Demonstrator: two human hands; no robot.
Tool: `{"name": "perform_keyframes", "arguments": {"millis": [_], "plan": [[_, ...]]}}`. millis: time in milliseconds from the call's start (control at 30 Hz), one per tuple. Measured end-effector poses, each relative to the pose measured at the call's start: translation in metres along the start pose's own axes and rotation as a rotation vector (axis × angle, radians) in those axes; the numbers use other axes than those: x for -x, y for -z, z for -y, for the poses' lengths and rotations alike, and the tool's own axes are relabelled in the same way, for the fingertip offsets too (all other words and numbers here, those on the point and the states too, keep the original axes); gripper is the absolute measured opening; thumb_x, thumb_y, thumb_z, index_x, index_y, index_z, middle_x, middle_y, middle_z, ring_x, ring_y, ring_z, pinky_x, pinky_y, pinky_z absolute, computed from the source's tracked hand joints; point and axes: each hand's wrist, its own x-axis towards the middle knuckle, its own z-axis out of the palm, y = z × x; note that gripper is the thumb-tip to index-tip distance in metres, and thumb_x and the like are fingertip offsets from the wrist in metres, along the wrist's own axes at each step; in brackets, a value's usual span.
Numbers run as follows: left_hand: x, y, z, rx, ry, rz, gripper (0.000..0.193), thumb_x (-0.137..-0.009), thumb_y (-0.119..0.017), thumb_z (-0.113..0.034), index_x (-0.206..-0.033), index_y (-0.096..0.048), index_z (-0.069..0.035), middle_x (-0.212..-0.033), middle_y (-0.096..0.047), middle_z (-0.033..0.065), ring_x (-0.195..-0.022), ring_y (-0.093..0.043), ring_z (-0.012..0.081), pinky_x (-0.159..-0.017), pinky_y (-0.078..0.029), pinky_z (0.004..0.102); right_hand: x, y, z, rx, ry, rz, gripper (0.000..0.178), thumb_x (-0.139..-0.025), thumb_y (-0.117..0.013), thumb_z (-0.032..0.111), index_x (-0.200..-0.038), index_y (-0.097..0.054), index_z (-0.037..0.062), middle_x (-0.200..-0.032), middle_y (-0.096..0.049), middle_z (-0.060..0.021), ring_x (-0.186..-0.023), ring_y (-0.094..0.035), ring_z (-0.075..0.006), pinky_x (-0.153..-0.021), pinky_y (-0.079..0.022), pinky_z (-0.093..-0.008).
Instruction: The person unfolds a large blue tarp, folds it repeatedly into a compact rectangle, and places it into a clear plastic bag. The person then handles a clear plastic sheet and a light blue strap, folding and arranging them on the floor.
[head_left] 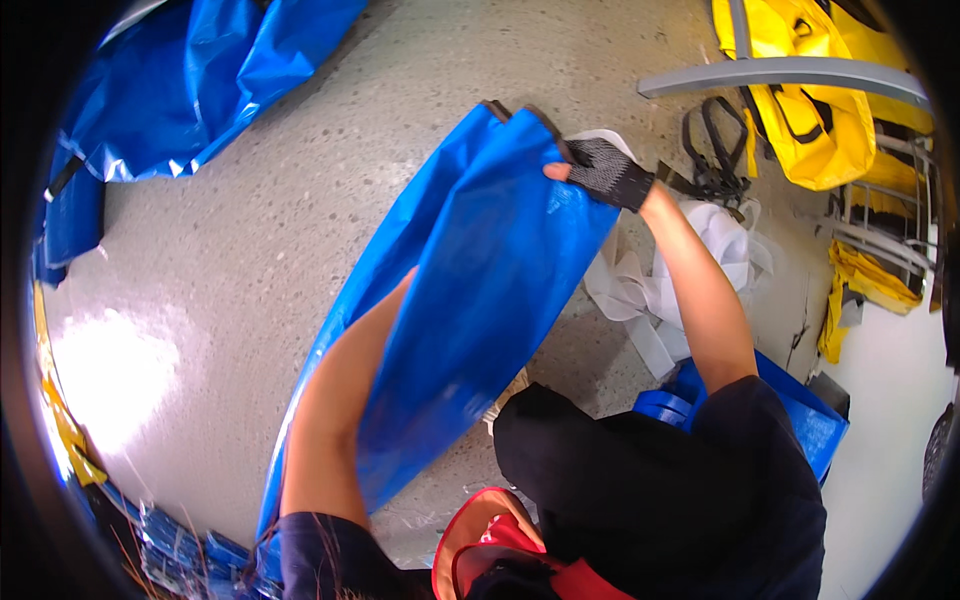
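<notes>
A long piece of blue vinyl [470, 290], folded lengthwise with dark edging at its far end, stretches in front of me over the floor. My right hand [605, 172], in a dark knit glove with a bare thumb tip, closes on its far right corner. My left forearm [335, 430] reaches along the vinyl's left side, and its hand disappears behind or inside a fold. Whether those fingers are open or closed is hidden. Beside my right arm lies a loose heap of white webbing [715, 245].
More blue vinyl [230, 80] lies at the far left. Yellow bags [815, 130] hang by a grey curved bar [780, 72] and wire rack at right. Black straps [715, 150] lie on the floor. A blue bin [810, 420] stands by my right elbow.
</notes>
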Motion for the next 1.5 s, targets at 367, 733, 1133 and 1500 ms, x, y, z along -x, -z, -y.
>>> {"name": "perform_keyframes", "arguments": {"millis": [367, 733, 1133, 1500], "plan": [[0.347, 0.073, -0.047, 0.630, 1.156, 0.028, 0.066, -0.081, -0.059, -0.056, -0.126, -0.055, -0.008, -0.120, -0.058, 0.0215, -0.114, -0.055, 0.0330, -0.096, -0.041, 0.0414, -0.097, -0.047, -0.017, 0.078, 0.136, -0.018, 0.060, -0.083, -0.051, 0.055, -0.105, -0.060, 0.0000, -0.100, -0.064, -0.0208, -0.095, -0.060, -0.0332, -0.087, -0.043, -0.0392], [0.349, -0.034, -0.042, -0.567, 1.064, -0.736, 0.019, -0.078, -0.063, -0.030, -0.085, -0.063, -0.012, -0.099, -0.056, 0.0133, -0.095, -0.051, 0.0344, -0.089, -0.038, 0.0519, -0.128, -0.063, -0.048, 0.437, -0.112, -0.229, 0.063, -0.089, -0.040, 0.055, -0.129, -0.050, 0.0073, -0.131, -0.051, -0.0165, -0.122, -0.046, -0.0360, -0.100, -0.037, -0.0420], [0.400, -0.033, -0.002, -0.332, 0.874, -0.560, 0.020, -0.087, -0.055, -0.028, -0.085, -0.063, -0.010, -0.082, -0.057, 0.0093, -0.078, -0.055, 0.0287, -0.067, -0.046, 0.0416, 0.032, -0.228, 0.152, 1.148, 0.422, 0.127, 0.087, -0.072, -0.053, 0.070, -0.145, -0.024, 0.0324, -0.154, -0.008, -0.0120, -0.140, -0.007, -0.0409, -0.100, -0.011, -0.0709], [0.553, -0.067, -0.011, -0.390, 0.996, -0.346, 0.033, -0.089, -0.050, -0.041, -0.077, -0.057, -0.011, -0.076, -0.059, 0.0120, -0.069, -0.058, 0.0318, -0.056, -0.046, 0.0433, 0.022, -0.258, 0.137, 1.176, 0.268, 0.091, 0.092, -0.074, -0.062, 0.060, -0.147, -0.011, 0.0361, -0.155, -0.001, -0.0109, -0.139, -0.005, -0.0435, -0.095, -0.023, -0.0733]]}}
